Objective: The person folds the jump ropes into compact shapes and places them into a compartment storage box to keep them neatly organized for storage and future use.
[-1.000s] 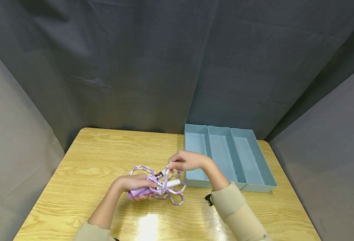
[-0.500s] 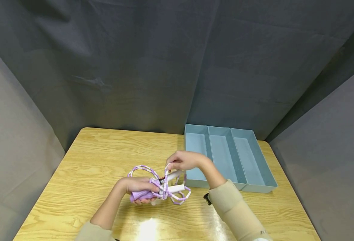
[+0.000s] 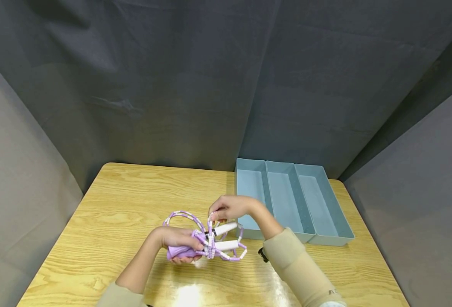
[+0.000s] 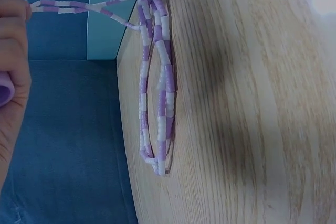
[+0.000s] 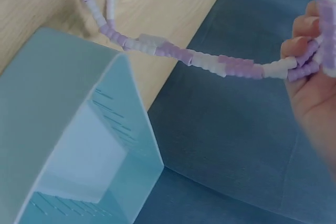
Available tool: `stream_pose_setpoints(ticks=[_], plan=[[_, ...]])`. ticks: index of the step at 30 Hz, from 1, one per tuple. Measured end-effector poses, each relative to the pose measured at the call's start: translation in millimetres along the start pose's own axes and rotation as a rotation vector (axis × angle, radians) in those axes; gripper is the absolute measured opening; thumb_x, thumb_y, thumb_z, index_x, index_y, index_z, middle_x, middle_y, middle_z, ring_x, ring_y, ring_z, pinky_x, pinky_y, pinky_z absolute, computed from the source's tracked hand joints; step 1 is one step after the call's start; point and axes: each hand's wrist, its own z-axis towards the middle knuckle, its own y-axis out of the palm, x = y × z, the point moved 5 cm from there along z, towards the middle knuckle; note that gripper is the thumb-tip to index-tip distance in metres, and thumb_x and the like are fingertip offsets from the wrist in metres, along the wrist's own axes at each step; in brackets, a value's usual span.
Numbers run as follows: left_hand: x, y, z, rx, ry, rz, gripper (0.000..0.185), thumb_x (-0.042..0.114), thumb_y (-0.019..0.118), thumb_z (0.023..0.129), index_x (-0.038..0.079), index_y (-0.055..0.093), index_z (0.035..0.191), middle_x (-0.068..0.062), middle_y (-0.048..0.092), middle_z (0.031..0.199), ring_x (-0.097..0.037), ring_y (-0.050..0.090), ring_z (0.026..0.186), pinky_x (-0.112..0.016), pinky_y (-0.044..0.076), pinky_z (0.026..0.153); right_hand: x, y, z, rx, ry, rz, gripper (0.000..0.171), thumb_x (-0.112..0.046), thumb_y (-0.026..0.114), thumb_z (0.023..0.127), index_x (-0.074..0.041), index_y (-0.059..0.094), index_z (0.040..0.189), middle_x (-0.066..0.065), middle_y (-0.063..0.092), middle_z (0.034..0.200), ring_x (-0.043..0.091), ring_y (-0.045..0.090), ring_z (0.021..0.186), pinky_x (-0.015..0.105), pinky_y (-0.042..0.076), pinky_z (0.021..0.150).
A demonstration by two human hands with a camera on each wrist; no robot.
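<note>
Beaded rope (image 3: pixel 210 238), purple and white, with two white-tipped purple handles (image 3: pixel 223 237), sits bundled above the front middle of the wooden counter (image 3: pixel 106 221). Left hand (image 3: pixel 177 244) has its grip curled round the purple ends of the handles, thumb on top, holding the bundle just over the counter surface. Right hand (image 3: pixel 229 207) is just above and behind the bundle; its grip pinches a strand of the rope between fingertips, and the strand runs down across the handles. Loops of rope stand out on both sides: one arches to the left behind the left hand, others hang to the right near the tray.

Right wrist view shows the pinched strand stretched taut from the fingertips (image 5: pixel 299 51) over the counter edge, passing close by the corner of the tray (image 5: pixel 63 129). Left wrist view shows a doubled loop of beads (image 4: pixel 157 93) lying against the counter, with the edge of the left hand at the frame's left.

Tray (image 3: pixel 327 221), pale blue with three long compartments, rests at the right rear of the counter, its near left corner just beside the rope loops. Grey cloth (image 3: pixel 172 85) hangs behind and at both sides.
</note>
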Motion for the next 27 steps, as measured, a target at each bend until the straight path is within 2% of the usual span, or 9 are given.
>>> stream_pose_setpoints(ticks=[2,5,8,10,13,16,20,27], plan=[[0.9,1.1,-1.1,-0.024,0.003,-0.006,0.039,0.027,0.041,0.092,-0.011,0.041,0.083,0.003,0.046,0.056,-0.005,0.039,0.04,-0.017,0.032,0.036,2.0,2.4,0.5,-0.018,-0.005,0.035,0.023,-0.012,0.048,0.094,0.004,0.062,0.086,0.013,0.054,0.069,0.012,0.047,0.06,0.023,0.045,0.056],[1.7,2.0,-2.2,-0.058,0.005,-0.005,0.03,0.026,0.042,0.091,-0.002,0.045,0.08,0.004,0.046,0.057,-0.005,0.039,0.041,-0.017,0.032,0.037,4.8,5.6,0.7,-0.037,-0.01,0.09,0.024,-0.012,0.047,0.095,0.006,0.06,0.086,0.004,0.049,0.065,0.023,0.045,0.058,0.029,0.043,0.055],[2.2,1.7,-2.6,-0.08,0.004,-0.01,0.022,0.025,0.048,0.088,0.005,0.047,0.079,0.004,0.048,0.058,-0.005,0.041,0.042,-0.017,0.033,0.038,7.9,7.7,1.0,-0.044,-0.008,0.142,0.025,-0.013,0.045,0.095,0.005,0.06,0.086,0.0,0.047,0.064,0.037,0.041,0.06,0.034,0.04,0.054],[2.6,1.4,-2.5,-0.086,0.001,-0.011,0.021,0.026,0.054,0.085,0.007,0.048,0.078,0.004,0.049,0.059,-0.005,0.043,0.043,-0.017,0.034,0.038,9.9,8.3,1.2,-0.044,-0.001,0.167,0.026,-0.013,0.044,0.096,0.005,0.061,0.088,0.0,0.047,0.064,0.041,0.04,0.062,0.034,0.039,0.053],[4.5,1.0,-1.4,-0.072,0.014,-0.022,0.018,0.021,0.06,0.082,0.009,0.048,0.078,0.003,0.049,0.058,-0.006,0.043,0.043,-0.017,0.035,0.038,14.3,9.0,1.5,-0.036,0.01,0.186,0.026,-0.013,0.043,0.096,0.004,0.062,0.09,0.005,0.048,0.064,0.036,0.041,0.059,0.034,0.039,0.052],[5.8,0.5,0.3,-0.047,0.023,-0.028,0.012,0.014,0.058,0.08,0.008,0.048,0.079,0.002,0.048,0.058,-0.006,0.042,0.043,-0.016,0.035,0.038,19.4,9.7,1.5,-0.021,0.019,0.195,0.025,-0.012,0.043,0.096,0.002,0.063,0.088,0.008,0.049,0.065,0.028,0.042,0.058,0.032,0.039,0.052],[5.1,-0.4,0.5,-0.038,0.011,-0.033,0.009,0.005,0.054,0.076,0.004,0.048,0.082,0.002,0.049,0.062,-0.007,0.042,0.043,-0.017,0.035,0.039,24.5,11.6,2.0,-0.012,0.021,0.205,0.024,-0.012,0.043,0.096,0.0,0.062,0.086,0.003,0.049,0.064,0.018,0.043,0.057,0.03,0.038,0.051],[3.1,-2.5,-0.7,-0.08,0.027,-0.019,0.019,0.003,0.052,0.073,-0.002,0.045,0.091,0.003,0.051,0.067,-0.007,0.045,0.048,-0.017,0.037,0.042,30.0,16.3,4.0,-0.024,0.02,0.241,0.025,-0.011,0.042,0.096,0.004,0.059,0.085,-0.002,0.047,0.064,0.02,0.039,0.056,0.021,0.034,0.051]])
